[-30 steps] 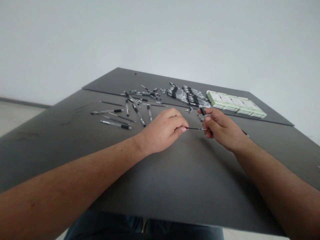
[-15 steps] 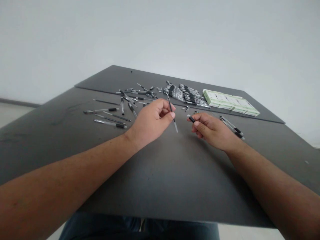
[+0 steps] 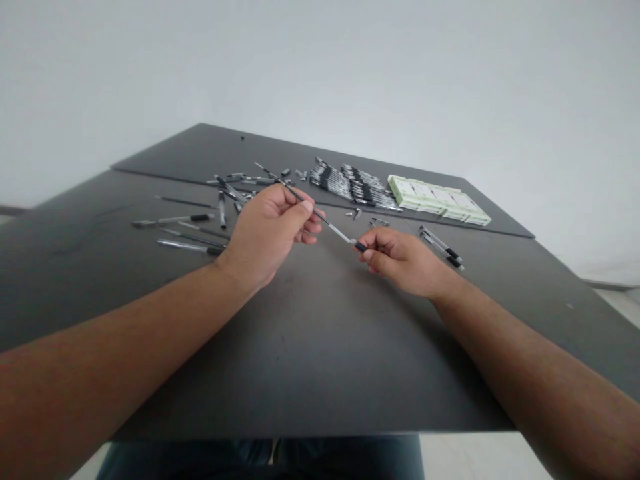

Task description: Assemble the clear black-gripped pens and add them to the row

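Head view. My left hand [image 3: 270, 230] pinches a pen refill [image 3: 323, 219] between thumb and forefinger, the other fingers loosely curled. Refill: thin, straight, dark along most of its length, clear toward the end nearer my right hand [image 3: 405, 260]; it slants down from left to right across the gap between my hands. Right hand curled snugly about a pen barrel [image 3: 360, 247], black grip showing at the fingertips, the rest hidden in my palm. Refill's clear end meets the barrel's mouth; cannot tell whether it is inside. Left of and beyond my left hand, loose pen parts [image 3: 183, 245] lie scattered. Beyond both hands, rows of pens [image 3: 330, 181], clear with black bands, then pale green boxes [image 3: 440, 199]. Just beyond my right hand, a few pens [image 3: 440, 247] on the dark table [image 3: 320, 347].
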The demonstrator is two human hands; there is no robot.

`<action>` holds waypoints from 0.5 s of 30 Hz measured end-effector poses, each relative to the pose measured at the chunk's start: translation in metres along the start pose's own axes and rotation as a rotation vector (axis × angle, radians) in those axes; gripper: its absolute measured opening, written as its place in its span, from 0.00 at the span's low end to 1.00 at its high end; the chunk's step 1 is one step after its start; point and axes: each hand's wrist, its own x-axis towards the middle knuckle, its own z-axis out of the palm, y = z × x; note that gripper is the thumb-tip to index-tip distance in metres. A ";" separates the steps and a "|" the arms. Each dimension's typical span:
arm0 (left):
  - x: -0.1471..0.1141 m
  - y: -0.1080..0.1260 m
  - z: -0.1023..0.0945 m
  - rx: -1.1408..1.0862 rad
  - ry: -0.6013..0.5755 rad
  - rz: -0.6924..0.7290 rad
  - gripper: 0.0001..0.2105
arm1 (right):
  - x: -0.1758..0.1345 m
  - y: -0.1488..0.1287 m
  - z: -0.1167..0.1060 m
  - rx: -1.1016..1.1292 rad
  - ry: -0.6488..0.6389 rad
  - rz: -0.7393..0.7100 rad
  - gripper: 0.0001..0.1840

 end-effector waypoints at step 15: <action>-0.001 -0.003 0.001 0.056 -0.030 0.008 0.02 | -0.001 -0.005 0.001 0.020 -0.026 -0.008 0.08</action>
